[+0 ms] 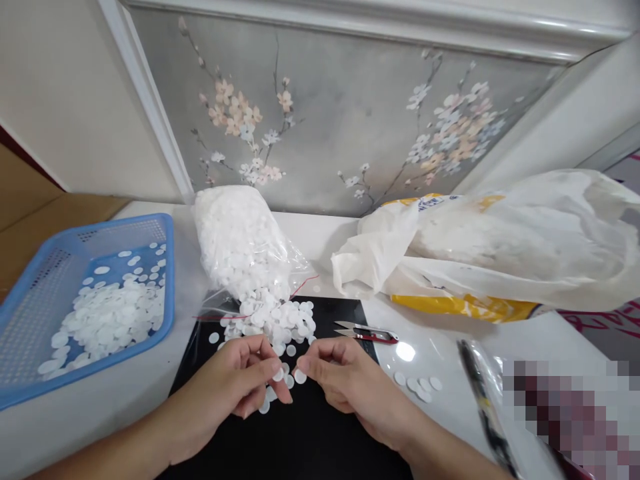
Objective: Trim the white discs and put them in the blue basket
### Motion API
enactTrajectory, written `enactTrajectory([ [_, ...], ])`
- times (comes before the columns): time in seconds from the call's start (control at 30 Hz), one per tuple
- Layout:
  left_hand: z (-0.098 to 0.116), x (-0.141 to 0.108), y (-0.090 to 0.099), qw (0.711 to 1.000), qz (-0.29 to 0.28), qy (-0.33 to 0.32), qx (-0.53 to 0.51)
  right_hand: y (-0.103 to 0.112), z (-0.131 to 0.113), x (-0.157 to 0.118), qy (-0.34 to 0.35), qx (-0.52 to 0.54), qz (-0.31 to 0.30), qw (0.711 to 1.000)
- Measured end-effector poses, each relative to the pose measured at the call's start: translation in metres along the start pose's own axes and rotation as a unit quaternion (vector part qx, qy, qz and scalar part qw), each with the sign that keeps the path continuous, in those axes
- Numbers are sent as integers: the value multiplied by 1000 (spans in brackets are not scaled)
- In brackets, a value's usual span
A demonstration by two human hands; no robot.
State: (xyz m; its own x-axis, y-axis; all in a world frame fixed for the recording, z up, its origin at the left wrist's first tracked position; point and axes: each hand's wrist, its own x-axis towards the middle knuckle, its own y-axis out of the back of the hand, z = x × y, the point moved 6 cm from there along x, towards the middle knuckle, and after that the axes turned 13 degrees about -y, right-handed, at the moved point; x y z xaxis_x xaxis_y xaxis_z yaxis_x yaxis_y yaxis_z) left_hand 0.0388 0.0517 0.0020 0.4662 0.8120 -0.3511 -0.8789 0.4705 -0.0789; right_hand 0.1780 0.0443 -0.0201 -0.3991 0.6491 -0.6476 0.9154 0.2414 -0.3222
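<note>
My left hand (250, 377) pinches a small white disc (277, 375) between thumb and finger above the black mat (295, 443). Close by on the right, my right hand (340, 377) has its fingertips closed on another white disc (300, 376). Between and just beyond the hands, loose white discs (287, 325) lie heaped on the mat. They spill from the mouth of a clear plastic bag (235, 233) full of the same discs. A few single discs rest beneath my fingers.
A blue basket (170, 280) holding many white discs stands at the left. Red-handled snips (373, 335) lie on the mat's right edge, near several discs (424, 385) on the white table (440, 427). A white and yellow plastic bag (490, 260) and a packaged black item (483, 400) are at the right.
</note>
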Motion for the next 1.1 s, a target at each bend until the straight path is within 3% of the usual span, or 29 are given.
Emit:
enactTrajectory([
  [0.27, -4, -3, -2, 999, 5, 31, -33, -3, -3, -2, 59, -22, 15, 998],
  [0.67, -8, -7, -6, 996, -18, 33, -82, -2, 1, -2, 13, 6, 3, 1000],
  [1.1, -8, -10, -9, 996, -20, 24, -84, -4, -4, -5, 52, 2, 11, 999],
])
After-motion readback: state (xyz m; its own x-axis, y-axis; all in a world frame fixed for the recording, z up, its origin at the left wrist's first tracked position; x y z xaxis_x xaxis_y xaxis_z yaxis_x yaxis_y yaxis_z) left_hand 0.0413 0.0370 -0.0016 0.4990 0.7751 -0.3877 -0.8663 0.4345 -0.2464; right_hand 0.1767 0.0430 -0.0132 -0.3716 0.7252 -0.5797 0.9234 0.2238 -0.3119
